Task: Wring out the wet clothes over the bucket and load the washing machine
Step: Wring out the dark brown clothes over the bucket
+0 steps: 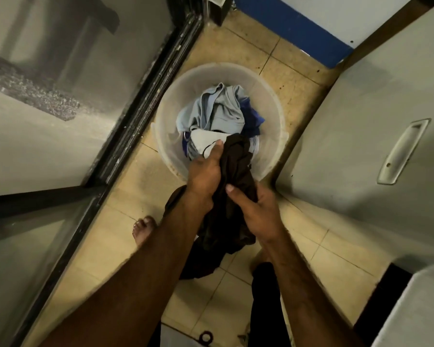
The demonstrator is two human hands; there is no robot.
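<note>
Seen from the head, the left hand (206,174) and right hand (256,214) are both gripping a dark cloth (236,161), fingers curled round it, just above the near rim of the bucket (271,136). Pale and blue clothes (216,108) are lying heaped inside the bucket, which is standing on the floor (298,78).

Beige floor tiles (298,78) with dark grout lines run between a black-framed glass door (146,101) on the left and a white wall with a blue band (286,23) at its base. A bare foot (143,231) stands on the tiles near the door frame.
</note>
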